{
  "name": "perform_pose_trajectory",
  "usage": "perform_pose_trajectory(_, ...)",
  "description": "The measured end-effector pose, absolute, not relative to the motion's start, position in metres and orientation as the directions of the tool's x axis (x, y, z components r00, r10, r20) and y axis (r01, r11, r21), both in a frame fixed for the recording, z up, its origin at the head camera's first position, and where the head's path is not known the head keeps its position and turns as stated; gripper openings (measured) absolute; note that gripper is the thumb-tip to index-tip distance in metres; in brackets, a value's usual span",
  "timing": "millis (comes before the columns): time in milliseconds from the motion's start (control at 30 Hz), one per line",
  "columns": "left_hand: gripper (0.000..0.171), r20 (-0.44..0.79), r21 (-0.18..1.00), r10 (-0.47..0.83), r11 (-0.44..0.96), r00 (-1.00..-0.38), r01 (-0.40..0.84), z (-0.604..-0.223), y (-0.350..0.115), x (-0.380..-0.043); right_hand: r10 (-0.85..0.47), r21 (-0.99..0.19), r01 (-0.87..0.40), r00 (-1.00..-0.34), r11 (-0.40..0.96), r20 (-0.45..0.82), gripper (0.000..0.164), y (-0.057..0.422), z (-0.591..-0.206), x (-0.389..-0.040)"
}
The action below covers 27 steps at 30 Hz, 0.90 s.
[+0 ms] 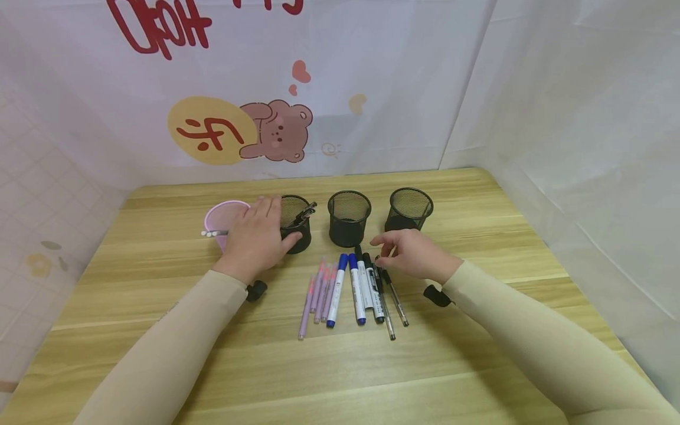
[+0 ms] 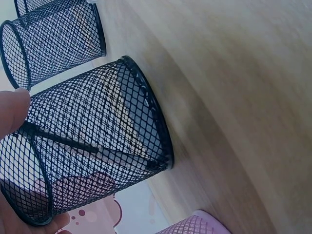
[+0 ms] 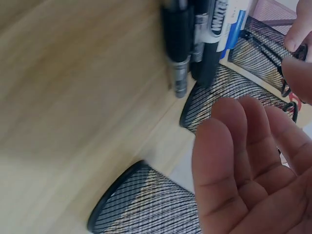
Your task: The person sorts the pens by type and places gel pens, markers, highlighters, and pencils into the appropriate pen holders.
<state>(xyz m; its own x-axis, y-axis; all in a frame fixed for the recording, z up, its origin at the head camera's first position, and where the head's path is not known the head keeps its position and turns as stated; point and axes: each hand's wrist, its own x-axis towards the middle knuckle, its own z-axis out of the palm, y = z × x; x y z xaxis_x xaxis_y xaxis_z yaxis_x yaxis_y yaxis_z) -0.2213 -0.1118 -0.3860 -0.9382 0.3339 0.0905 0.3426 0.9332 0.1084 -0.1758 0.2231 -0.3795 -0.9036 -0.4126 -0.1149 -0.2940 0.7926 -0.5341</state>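
My left hand [image 1: 255, 242] grips the rim of a black mesh pen holder [image 2: 102, 131], its thumb on one side and fingers on the other. Black pens [image 1: 305, 213] lean inside that holder, their ends above the rim. My right hand [image 1: 417, 254] hovers with loosely bent fingers over the top ends of two clear-barrelled black pens [image 1: 396, 301]; nothing shows between its fingers [image 3: 213, 161]. Beside those pens lie black-capped white markers [image 1: 375, 289], then blue-capped markers [image 1: 356, 289] and several lilac pens [image 1: 307, 308], all in a row on the table.
A pink mesh holder [image 1: 227, 213] with white-ended pens [image 1: 215, 234] stands left of the gripped one. To its right stand another black mesh holder [image 1: 347, 231] and a further one [image 1: 408, 203]. A white printed cloth [image 1: 382, 136] hangs behind the wooden table [image 1: 340, 378].
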Motion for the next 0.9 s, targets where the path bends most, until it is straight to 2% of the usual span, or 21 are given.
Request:
perform_pose_trajectory(200,0.097,0.081,0.103,0.335,0.934,-0.939,0.342,-0.385,-0.112,-0.221,-0.408,-0.479,-0.276,-0.891,0.833,-0.198,0.042,0.228,-0.383,-0.173)
perform_pose_trajectory(467,0.096,0.089,0.105,0.333,0.934,-0.939,0.341,-0.385,-0.112,-0.221,-0.409,-0.387,-0.304,-0.884,0.871,-0.225,0.033,0.235,-0.388,-0.169)
perform_pose_trajectory(900,0.097,0.095,0.104,0.332,0.934,-0.939,0.341,-0.386,-0.112,-0.222,-0.405,-0.391,-0.287,-0.876,0.874,-0.261,0.041,0.234,-0.396,-0.165)
